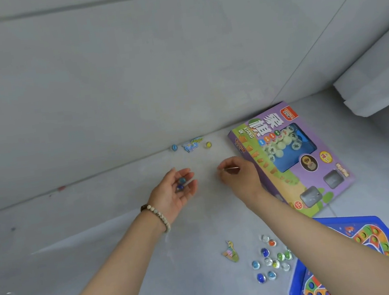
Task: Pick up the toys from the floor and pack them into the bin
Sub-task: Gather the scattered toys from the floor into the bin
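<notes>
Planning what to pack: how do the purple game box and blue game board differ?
The purple game box lies by the wall, almost fully visible; the blue game board lies nearer, partly under the right arm and cropped by the frame. Both lie flat on the floor.

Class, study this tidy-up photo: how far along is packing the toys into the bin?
Done: nothing that shows; no bin is in view. In hand: the left hand cups two marbles; the right hand has its fingers drawn together, on what I cannot tell. Left on the floor: two wall marbles, two puzzle pieces, the marble cluster, the purple game box and the blue board.
</notes>
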A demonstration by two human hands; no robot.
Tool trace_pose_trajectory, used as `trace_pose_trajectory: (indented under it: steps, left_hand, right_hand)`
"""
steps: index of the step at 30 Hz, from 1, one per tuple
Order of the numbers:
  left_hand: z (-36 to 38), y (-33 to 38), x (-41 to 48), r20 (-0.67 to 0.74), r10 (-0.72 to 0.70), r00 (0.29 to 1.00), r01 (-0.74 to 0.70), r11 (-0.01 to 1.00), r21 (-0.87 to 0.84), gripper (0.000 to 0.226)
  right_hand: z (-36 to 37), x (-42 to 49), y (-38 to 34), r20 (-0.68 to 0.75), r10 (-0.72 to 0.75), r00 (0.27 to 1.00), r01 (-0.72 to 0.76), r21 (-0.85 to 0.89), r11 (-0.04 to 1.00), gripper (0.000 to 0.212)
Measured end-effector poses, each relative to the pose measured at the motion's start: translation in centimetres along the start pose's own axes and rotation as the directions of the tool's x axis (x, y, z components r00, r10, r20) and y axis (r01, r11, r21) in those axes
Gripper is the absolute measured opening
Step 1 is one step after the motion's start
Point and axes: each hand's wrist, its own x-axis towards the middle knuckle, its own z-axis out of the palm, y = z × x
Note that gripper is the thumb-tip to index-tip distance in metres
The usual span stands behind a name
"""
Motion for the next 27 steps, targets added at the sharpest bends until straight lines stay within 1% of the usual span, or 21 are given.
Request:
trace_pose_trajectory:
  steps: [1,2,4,5,6,7,9,11,14,17,18,20,21,22,23,24,25,26,27]
  left_hand:
    - [0.1,-0.1,0.0,0.008,-0.014,1.0,0.014,1.0,-0.023,0.033]
    - [0.2,-0.1,0.0,0.018,-0.029,0.999,0.03,0.998,-0.048,0.035]
    - [0.6,-0.1,-0.2,0.052,-0.047,0.998,0.051,0.995,-0.087,0.038]
    - [0.8,0.0,-0.2,0.068,-0.049,0.996,0.056,0.993,-0.109,0.039]
    - [0.8,0.1,-0.2,0.072,-0.042,0.997,0.052,0.989,-0.135,0.038]
    - [0.8,0.3,-0.1,0.056,-0.034,0.998,0.043,0.985,-0.164,0.035]
    - [0.4,0.5,0.1,-0.006,-0.017,1.0,0.016,0.979,-0.204,0.027]
    - [-0.1,0.9,0.3,-0.051,0.013,0.999,-0.022,0.983,-0.182,0.024]
    - [-0.7,1.5,0.5,-0.072,0.047,0.996,-0.056,0.989,-0.134,0.025]
    - [-0.9,2.1,0.8,-0.064,0.056,0.996,-0.066,0.985,-0.158,0.03]
    - [-1.0,2.2,0.9,-0.062,0.059,0.996,-0.068,0.985,-0.158,0.03]
    - [-1.1,2.3,1.0,-0.049,0.052,0.997,-0.059,0.985,-0.165,0.03]
    - [-1.2,2.4,1.0,-0.04,0.042,0.998,-0.048,0.984,-0.169,0.03]
    - [-1.3,2.4,1.1,-0.032,0.033,0.999,-0.038,0.986,-0.165,0.031]
    - [-1.4,2.5,1.1,-0.025,0.024,0.999,-0.028,0.987,-0.158,0.031]
    - [-1.5,2.5,1.1,-0.023,0.016,1.0,-0.019,0.988,-0.154,0.031]
    - [-1.6,2.6,1.1,-0.02,0.008,1.0,-0.011,0.988,-0.156,0.032]
    - [-1.8,2.7,1.1,-0.012,0.003,1.0,-0.005,0.987,-0.16,0.033]
    - [-1.8,2.8,1.1,-0.001,0.002,1.0,-0.002,0.986,-0.165,0.034]
  right_hand:
    - [0.4,-0.5,-1.0,0.055,0.039,0.998,-0.046,0.148,0.988,0.026]
    - [0.8,-1.1,-2.1,0.138,0.037,0.99,-0.073,0.263,0.962,0.022]
    - [1.5,-2.1,-3.8,0.286,-0.033,0.958,-0.055,0.296,0.954,0.013]
    - [1.7,-2.3,-4.3,0.315,-0.064,0.947,-0.027,0.278,0.96,0.011]
    - [1.7,-2.2,-4.7,0.305,-0.074,0.949,-0.014,0.276,0.961,0.01]
    - [1.7,-1.7,-4.9,0.258,-0.068,0.964,-0.009,0.287,0.958,0.009]
    - [1.5,-0.1,-4.4,0.116,0.007,0.993,-0.046,0.337,0.94,0.01]
    - [1.3,1.3,-3.9,0.025,0.102,0.994,-0.104,0.376,0.921,0.016]
    - [2.0,3.1,-3.5,-0.026,0.191,0.981,-0.163,0.416,0.895,0.021]
    - [3.4,4.7,-3.2,-0.095,0.25,0.963,-0.202,0.355,0.913,0.023]
    - [3.7,5.2,-2.9,-0.134,0.237,0.962,-0.194,0.273,0.942,0.025]
    - [3.8,5.8,-2.6,-0.165,0.129,0.978,-0.132,-0.007,0.991,0.022]
    - [3.8,5.8,-2.5,-0.164,0.07,0.984,-0.091,-0.12,0.989,0.018]
    - [3.8,5.7,-2.6,-0.166,0.036,0.985,-0.066,-0.176,0.982,0.015]
    - [3.9,5.3,-3.0,-0.159,0.039,0.987,-0.064,-0.151,0.986,0.013]
    - [4.1,4.7,-3.5,-0.128,0.059,0.99,-0.068,-0.066,0.995,0.011]
    - [4.4,3.9,-4.2,-0.053,0.062,0.997,-0.06,0.03,0.998,0.01]
    - [4.9,3.0,-4.9,0.054,0.039,0.998,-0.044,0.091,0.995,0.011]
    - [5.2,2.0,-5.4,0.16,0.007,0.987,-0.023,0.097,0.995,0.012]
